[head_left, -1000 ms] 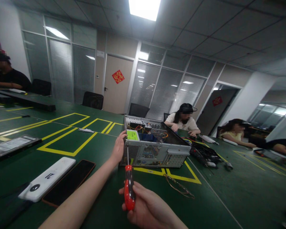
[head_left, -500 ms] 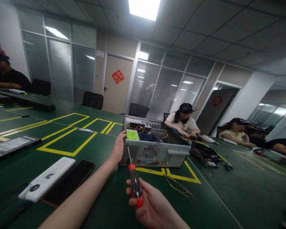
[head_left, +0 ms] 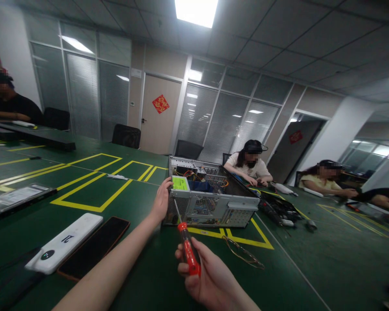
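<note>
one open computer case [head_left: 220, 216] stood toward the far edge of the desk [head_left: 149, 268]; the right hand [head_left: 209, 272] clasped one screwdriver [head_left: 187, 244] in curled fingers, the left hand [head_left: 161, 201] laid close-set fingers at the case's left corner, any pinch unclear.

The desktop computer case [head_left: 211, 194] lies open side up, internal wiring exposed. The red-and-black screwdriver [head_left: 189, 250] slants upward, tip at the case's near panel [head_left: 218, 211].

we are in an office: around us are glass partitions [head_left: 235, 88] with blinds [head_left: 81, 93], a tiled ceiling [head_left: 262, 30], bright light panels [head_left: 197, 12], office chairs [head_left: 126, 136] and a green table [head_left: 272, 287].
</note>
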{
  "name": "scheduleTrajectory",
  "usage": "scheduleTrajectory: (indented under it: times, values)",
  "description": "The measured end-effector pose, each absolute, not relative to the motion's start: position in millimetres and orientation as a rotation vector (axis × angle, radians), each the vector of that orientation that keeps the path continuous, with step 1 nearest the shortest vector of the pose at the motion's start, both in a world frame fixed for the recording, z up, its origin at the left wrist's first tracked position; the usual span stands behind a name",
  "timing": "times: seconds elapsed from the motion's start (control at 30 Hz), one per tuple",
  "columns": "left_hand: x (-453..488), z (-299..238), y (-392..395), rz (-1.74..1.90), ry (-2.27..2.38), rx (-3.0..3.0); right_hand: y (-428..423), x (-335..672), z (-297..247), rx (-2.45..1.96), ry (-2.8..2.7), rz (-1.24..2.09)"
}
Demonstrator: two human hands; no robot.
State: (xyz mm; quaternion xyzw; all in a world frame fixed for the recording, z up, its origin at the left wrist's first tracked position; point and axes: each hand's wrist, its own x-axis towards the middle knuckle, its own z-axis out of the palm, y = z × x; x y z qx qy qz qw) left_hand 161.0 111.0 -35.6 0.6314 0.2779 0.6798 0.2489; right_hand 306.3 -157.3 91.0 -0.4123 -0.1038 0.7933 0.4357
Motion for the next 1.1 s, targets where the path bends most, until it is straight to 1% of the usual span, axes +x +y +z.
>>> scheduleTrajectory:
  times: [0.17, 0.3, 0.53, 0.7, 0.9, 1.1]
  values:
    - [160.8, -37.7, 111.2, 1.853, 0.759, 1.715, -154.4, 308.8, 84.6, -0.984, -0.334, 2.03]
    - [161.5, -37.9, 112.0, 1.848, 0.76, 1.722, -154.3, 309.6, 82.9, -0.957, -0.31, 1.999]
    - [162.1, -37.2, 112.3, 1.855, 0.766, 1.714, -157.0, 305.9, 90.2, -1.046, -0.208, 1.94]
    - [161.4, -37.5, 112.0, 1.849, 0.749, 1.719, -157.4, 301.7, 95.1, -1.133, -0.194, 1.97]
    - [163.0, -37.3, 112.5, 1.861, 0.75, 1.72, -155.9, 306.7, 93.7, -1.007, -0.181, 2.022]
    - [162.9, -38.7, 114.5, 1.859, 0.754, 1.725, -157.6, 313.2, 99.0, -0.938, -0.142, 1.996]
